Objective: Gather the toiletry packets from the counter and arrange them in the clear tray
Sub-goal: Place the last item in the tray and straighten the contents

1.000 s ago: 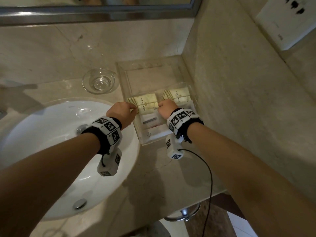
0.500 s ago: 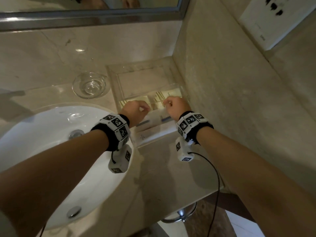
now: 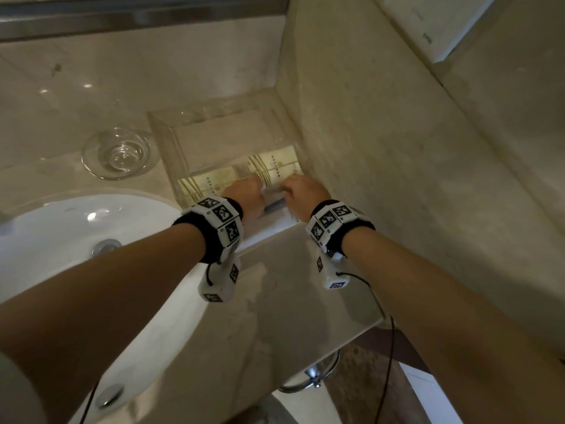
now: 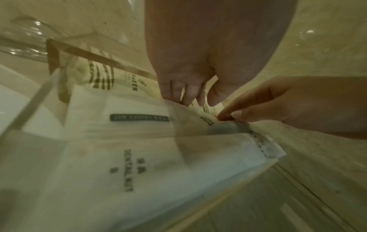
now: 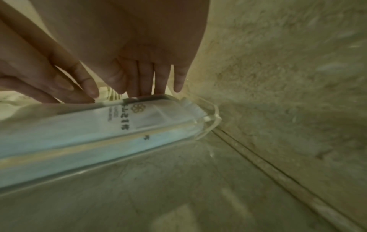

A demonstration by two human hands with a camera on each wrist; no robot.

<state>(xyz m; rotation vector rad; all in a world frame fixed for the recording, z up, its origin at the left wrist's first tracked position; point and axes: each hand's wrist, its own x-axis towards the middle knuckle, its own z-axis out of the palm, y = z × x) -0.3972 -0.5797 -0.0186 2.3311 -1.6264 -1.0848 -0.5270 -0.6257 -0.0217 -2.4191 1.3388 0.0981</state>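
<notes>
The clear tray (image 3: pixel 171 139) sits in the counter's corner against the right wall. Two cream packets with gold stripes (image 3: pixel 211 185) lie side by side across its middle. White packets (image 4: pixel 129 164) fill its near end, one of them marked as a dental kit. A thin translucent packet (image 3: pixel 273 192) is held between my hands above the white ones. My left hand (image 3: pixel 247 191) holds its left end with fingers curled down. My right hand (image 3: pixel 302 191) pinches its right end between thumb and finger (image 4: pixel 236 115). The tray's near right corner (image 5: pixel 212 119) almost touches the wall.
A small glass dish (image 3: pixel 119 153) stands left of the tray. The white sink basin (image 3: pixel 61 240) lies to the left under my left forearm. The stone wall (image 3: pixel 382 148) closes the right side. A chrome ring (image 3: pixel 312 377) hangs below the counter's front edge.
Both hands have left the cream packets and drawn back toward the tray's near end, now holding a translucent packet between them. The head view has shifted, so the tray sits further right.
</notes>
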